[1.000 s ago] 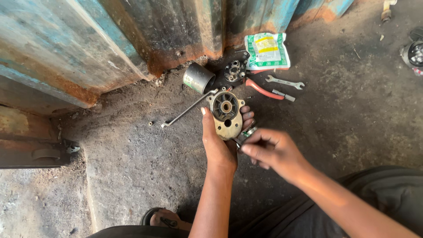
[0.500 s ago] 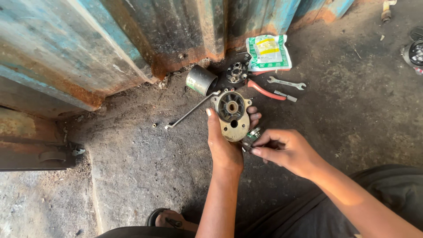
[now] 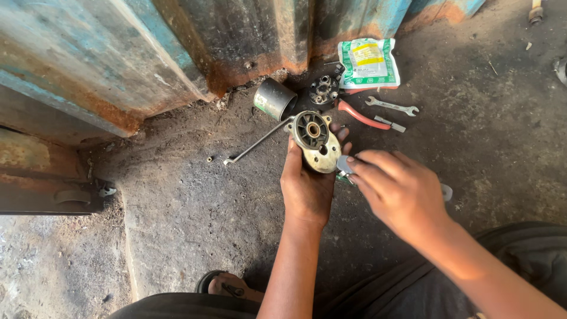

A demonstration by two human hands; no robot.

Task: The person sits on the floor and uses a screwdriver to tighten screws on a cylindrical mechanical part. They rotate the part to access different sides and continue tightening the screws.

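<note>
Over the last second the right hand (image 3: 397, 190) has moved up and left, from below the motor end housing (image 3: 317, 143) to just beside its lower right edge. Its fingertips (image 3: 354, 160) now press a small grey piece (image 3: 344, 165), possibly a washer, against that edge. The left hand (image 3: 307, 183) has tipped the housing slightly.

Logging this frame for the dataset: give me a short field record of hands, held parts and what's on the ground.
left hand: grips round metal housing, open face toward camera
right hand: fingertips on small grey part at the housing's lower edge
ground behind: metal cylinder, black round part, red-handled pliers, spanner, long thin rod
by wall: green and white packet
surface: dirty concrete floor
</note>
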